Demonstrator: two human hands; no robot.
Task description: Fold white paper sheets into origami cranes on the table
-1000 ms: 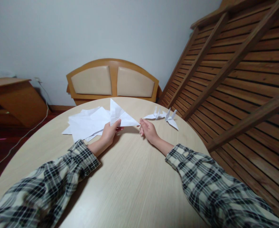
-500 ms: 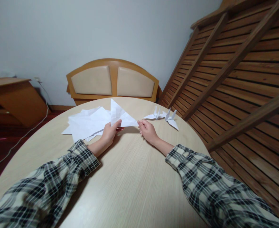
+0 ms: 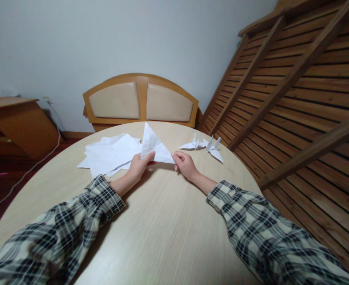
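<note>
A white sheet of paper folded into a triangle (image 3: 153,144) is held up over the table, one corner pointing upward. My left hand (image 3: 139,165) grips its lower left part, with the thumb lying across the front and the other fingers behind, mostly hidden. At the right corner, my right hand (image 3: 185,164) pinches the paper between thumb and fingers. Creases show on the triangle's face. Left of it lies a loose pile of white paper sheets (image 3: 110,152), partly behind my left hand. Folded paper cranes (image 3: 213,149) stand on the table beyond my right hand.
The round, pale wooden table (image 3: 162,221) spreads under both arms. A headboard (image 3: 143,99) with two padded panels is behind it, against the wall. Slatted wood (image 3: 296,99) leans on the right. At the left are a wooden desk (image 3: 17,126) and a white cable (image 3: 29,172).
The folded paper has shifted slightly right and tilted, its upper corner moving right and its right corner dipping. My right fingers have changed their pinch a little. The pile and cranes have stayed put.
</note>
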